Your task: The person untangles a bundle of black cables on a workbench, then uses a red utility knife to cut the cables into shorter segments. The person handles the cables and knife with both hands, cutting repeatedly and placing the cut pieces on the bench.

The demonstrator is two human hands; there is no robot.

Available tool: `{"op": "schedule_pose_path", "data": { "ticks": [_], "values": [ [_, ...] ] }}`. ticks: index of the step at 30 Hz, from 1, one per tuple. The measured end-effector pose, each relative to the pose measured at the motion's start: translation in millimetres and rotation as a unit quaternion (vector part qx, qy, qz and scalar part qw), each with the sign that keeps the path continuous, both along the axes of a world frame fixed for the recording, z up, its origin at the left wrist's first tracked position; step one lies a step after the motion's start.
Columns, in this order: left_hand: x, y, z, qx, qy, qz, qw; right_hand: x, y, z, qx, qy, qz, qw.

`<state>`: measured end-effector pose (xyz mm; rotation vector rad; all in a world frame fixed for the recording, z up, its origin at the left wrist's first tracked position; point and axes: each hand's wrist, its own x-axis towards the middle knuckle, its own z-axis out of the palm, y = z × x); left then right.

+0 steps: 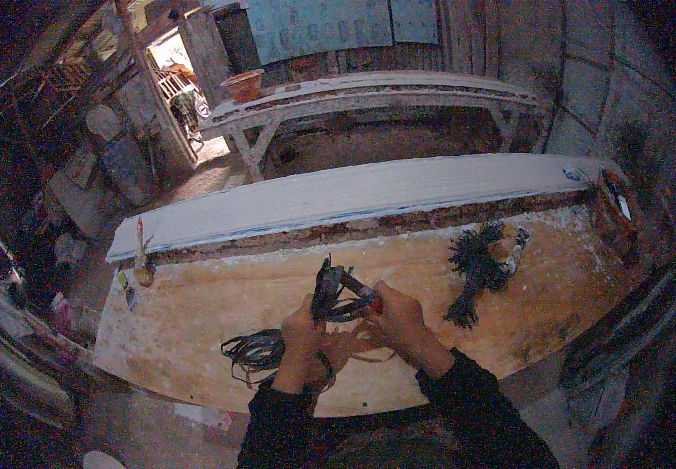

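Over the near middle of the worktable (189, 313), both my hands are closed on one bundle of dark, flat strips (328, 291). My left hand (300, 332) grips its left side, where the strips stand upright and frayed ends stick up. My right hand (402, 314) pinches a short, dark, bar-like part (359, 287) at the right; whether it is a folded strip or a separate tool, I cannot tell. Strips loop between the two hands. Beside my left wrist lies a loose coil of dark strips (253, 350), partly hidden by that hand.
A tied bunch of dark cords (479, 266) lies on the right, beside a small pale object (519, 242). A brush-like tool (143, 262) is at the far left. A long whitish board (369, 184) runs behind; farther back stands a bench (400, 98) with an orange basin (243, 84).
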<state>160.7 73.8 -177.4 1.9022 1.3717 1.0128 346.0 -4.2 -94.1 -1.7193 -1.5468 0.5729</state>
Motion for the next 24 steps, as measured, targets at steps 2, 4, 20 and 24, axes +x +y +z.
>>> {"op": "schedule_pose_path", "data": {
  "ticks": [2,4,20,24],
  "values": [
    [2.6,-0.7,3.1,0.008,0.007,0.001,1.000,1.1,-2.1,4.5,0.003,-0.043,0.011,0.999],
    [5.8,-2.4,9.2,0.022,0.021,0.009,0.999,2.2,-2.6,5.2,0.006,-0.057,0.022,0.998],
    [9.4,-14.1,20.6,0.053,0.199,-0.067,0.976,5.0,3.3,-4.2,0.009,0.006,-0.007,1.000],
    [10.8,-16.3,14.0,0.109,0.237,-0.077,0.962,7.3,5.1,-5.6,0.002,-0.016,-0.006,1.000]
  ]
}}
